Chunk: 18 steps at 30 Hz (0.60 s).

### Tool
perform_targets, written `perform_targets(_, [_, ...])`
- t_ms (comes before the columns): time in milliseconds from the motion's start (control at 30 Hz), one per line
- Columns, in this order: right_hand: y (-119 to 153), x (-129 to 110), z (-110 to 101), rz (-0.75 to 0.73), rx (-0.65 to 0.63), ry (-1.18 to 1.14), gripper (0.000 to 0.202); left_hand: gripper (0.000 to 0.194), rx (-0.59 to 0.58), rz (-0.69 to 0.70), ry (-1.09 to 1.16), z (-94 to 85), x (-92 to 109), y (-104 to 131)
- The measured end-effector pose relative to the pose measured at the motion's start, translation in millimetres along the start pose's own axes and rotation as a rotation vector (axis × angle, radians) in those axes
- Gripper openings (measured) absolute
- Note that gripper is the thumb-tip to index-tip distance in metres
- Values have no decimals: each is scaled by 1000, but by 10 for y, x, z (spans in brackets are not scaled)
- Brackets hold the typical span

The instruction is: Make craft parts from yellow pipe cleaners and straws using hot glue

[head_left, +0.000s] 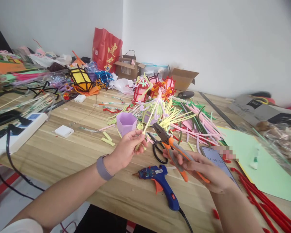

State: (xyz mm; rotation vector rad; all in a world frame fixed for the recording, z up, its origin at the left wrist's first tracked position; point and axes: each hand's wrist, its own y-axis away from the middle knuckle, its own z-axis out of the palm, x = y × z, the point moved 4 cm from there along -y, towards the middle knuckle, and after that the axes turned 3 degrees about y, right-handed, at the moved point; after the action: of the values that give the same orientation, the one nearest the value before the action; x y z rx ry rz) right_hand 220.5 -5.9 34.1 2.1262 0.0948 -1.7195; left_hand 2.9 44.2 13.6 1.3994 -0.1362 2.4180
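Observation:
My left hand pinches a pale yellow pipe cleaner that points up and away over the table. In my right hand is a pair of pliers with orange and grey handles, its jaws just right of the pipe cleaner. Black-handled scissors lie partly hidden beneath the pliers. Below both hands rests a blue glue gun with an orange trigger. A purple hexagonal cup stands just beyond my left hand, with short yellow twisted pieces to its left.
Bundles of pink pipe cleaners and red ones lie to the right, near a phone and a green sheet. Small lanterns, a red bag and cardboard boxes stand behind. A power strip lies left.

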Motion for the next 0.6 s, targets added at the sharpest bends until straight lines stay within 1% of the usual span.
perform_targets(167, [-14,26,52,28,-96,-167,17,30,38,21,15,-6,16,16])
perform_targets(300, [-9,25,90,34,-138,-226,15,28,33,58,18,8,43,28])
perform_targets(367, [-2,22,114,11,-139,-260,16,27,39,79,22,7,53,28])
perform_targets(433, [9,2,115,-64,-89,-322,20,26,41,70,27,4,48,26])
perform_targets(533, [35,-36,73,-184,27,-408,26,28,17,37,16,13,23,27])
perform_targets(600, [34,-39,31,-194,119,-373,29,31,-9,24,0,27,5,30])
